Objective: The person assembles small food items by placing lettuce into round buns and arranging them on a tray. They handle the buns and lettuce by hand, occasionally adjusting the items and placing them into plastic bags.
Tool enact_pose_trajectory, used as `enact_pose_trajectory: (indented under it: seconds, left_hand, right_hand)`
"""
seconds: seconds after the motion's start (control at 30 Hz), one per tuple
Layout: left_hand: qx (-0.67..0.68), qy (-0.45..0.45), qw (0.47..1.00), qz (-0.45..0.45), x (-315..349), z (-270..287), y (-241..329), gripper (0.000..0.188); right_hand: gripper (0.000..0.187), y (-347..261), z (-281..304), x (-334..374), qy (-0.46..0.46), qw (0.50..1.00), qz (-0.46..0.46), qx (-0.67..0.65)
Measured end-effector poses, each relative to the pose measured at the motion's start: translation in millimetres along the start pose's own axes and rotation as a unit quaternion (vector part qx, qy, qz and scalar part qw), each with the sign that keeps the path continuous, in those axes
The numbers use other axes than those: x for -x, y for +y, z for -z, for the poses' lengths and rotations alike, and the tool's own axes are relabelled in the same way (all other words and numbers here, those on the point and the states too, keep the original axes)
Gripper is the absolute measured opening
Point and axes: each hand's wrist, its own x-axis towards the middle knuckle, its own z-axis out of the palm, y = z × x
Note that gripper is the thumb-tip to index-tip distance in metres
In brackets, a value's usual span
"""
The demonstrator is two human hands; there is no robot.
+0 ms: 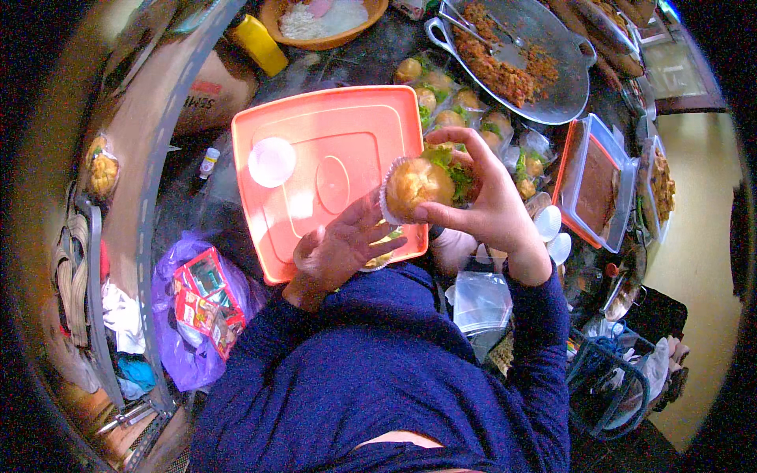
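Observation:
My right hand (501,201) is closed around a golden bun (420,188) stuffed with green lettuce, its thumb at the near side and fingers over the far side. A white pleated paper cup (388,197) sits against the bun's left side. Close by on the left, my left hand (335,246) is open with fingers spread, and nothing shows in it. Beneath both lies an orange plastic lid (347,126), with a flat pale paper cup (272,162) on its left part. Partly hidden behind my left fingers, another filled bun (380,258) rests at the lid's near edge.
Several wrapped filled buns (467,98) stand beyond my right hand. A large pan (544,47) holds reddish-brown filling and utensils. To the right are an orange-rimmed container (591,185) and clear plastic bags (481,303). A purple bag (177,359) with packets lies left, a wooden bowl (335,39) far off.

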Motion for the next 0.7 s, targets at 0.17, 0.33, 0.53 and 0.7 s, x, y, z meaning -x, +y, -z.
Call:
enact_pose_trajectory:
  seconds: [0.17,0.33,0.53,0.7]
  left_hand:
    - [-0.066,0.023,0.997,0.044,-4.7,-8.8,10.9,0.106]
    - [0.141,0.017,0.989,0.029,-5.3,-20.5,11.5,0.097]
    - [-0.337,0.104,0.935,0.046,-22.5,-16.0,15.2,0.058]
    - [-0.232,0.176,0.956,0.023,-35.5,-5.5,5.5,0.067]
  right_hand:
    - [0.079,-8.2,2.2,-1.5,-0.032,0.988,-0.074,-0.135]
    - [0.087,-16.7,6.1,-3.1,-0.017,0.978,-0.067,-0.198]
    - [0.076,-22.7,-2.5,-2.3,-0.004,0.986,-0.033,-0.163]
    - [0.083,-22.6,-17.9,0.4,0.010,0.998,0.017,-0.055]
